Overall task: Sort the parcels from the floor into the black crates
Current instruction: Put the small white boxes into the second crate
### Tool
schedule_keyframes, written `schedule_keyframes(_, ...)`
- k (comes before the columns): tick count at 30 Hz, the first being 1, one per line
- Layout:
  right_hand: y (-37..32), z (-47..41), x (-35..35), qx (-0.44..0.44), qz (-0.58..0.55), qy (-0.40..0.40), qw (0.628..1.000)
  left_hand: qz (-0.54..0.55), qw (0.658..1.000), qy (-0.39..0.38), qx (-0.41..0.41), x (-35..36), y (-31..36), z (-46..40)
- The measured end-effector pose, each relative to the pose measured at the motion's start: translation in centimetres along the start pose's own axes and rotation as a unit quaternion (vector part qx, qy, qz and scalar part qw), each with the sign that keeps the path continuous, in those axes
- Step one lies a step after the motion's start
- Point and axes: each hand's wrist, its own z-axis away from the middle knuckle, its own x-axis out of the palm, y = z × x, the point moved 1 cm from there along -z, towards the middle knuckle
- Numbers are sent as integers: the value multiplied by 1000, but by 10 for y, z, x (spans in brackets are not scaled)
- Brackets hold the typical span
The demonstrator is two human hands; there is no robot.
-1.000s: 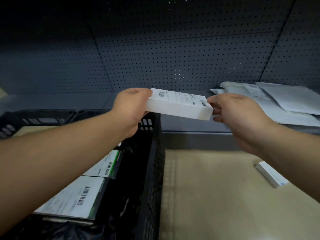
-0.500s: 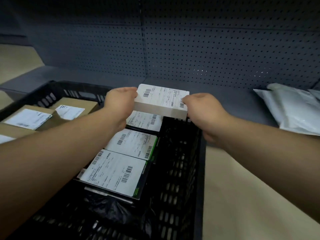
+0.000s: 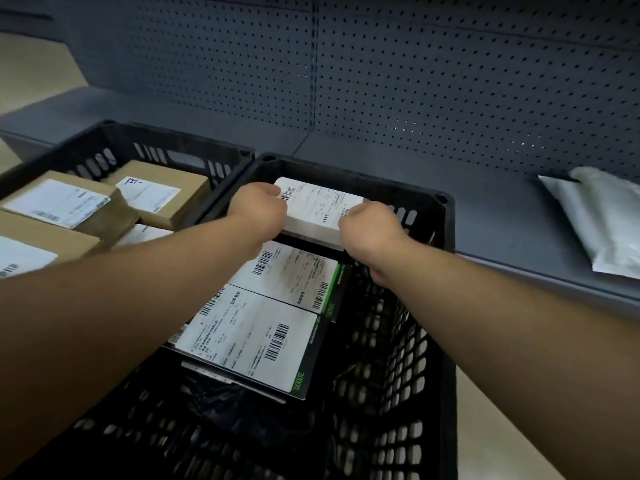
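A small white box [image 3: 317, 209] with a barcode label hangs inside the far end of the right black crate [image 3: 446, 244]. My left hand [image 3: 259, 209] grips its left end and my right hand [image 3: 372, 225] grips its right end, fingers curled round the edges. Below it in the crate lie two black-and-green boxes with white labels [image 3: 289, 275] [image 3: 249, 336], on top of a black bag [image 3: 221, 403]. The left black crate [image 3: 114, 136] holds several brown cardboard parcels [image 3: 162, 192].
A dark pegboard shelf unit [image 3: 450, 81] stands behind the crates. Its low grey shelf [image 3: 502, 230] carries white poly mailers [image 3: 602, 220] at the right. Beige floor [image 3: 491, 420] shows to the right of the crate.
Both hands carried the white box leftwards from above the floor and lowered it into the far end of the right crate. The view swung left, bringing the left crate in.
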Motion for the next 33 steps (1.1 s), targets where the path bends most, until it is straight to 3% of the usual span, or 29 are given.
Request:
schedule_keyframes(3,-3,-5,5,-38,131,-47,990,-48,999,-8,13,2,-8,-7)
schedule_keyframes(6,-4,-6,9,-120,305,-69,942,-132,988,-47,72,6,-13,-8)
schedule_keyframes(11,9,-21,12,-137,392,-109,903,-276,957,-65,57,12,-19,-11)
schedule_keyframes(17,2,-29,12,-106,464,-136,869,-304,947,-89,45,14,-18,-12)
schedule_keyframes(22,3,-25,-8,-88,416,-163,890,-294,952,-80,44,12,-10,-8)
schedule_keyframes(26,19,-24,-49,-88,324,-68,939,-280,957,-58,48,13,0,-2)
schedule_keyframes(33,58,-11,-115,-109,290,15,951,-281,950,-30,133,34,24,20)
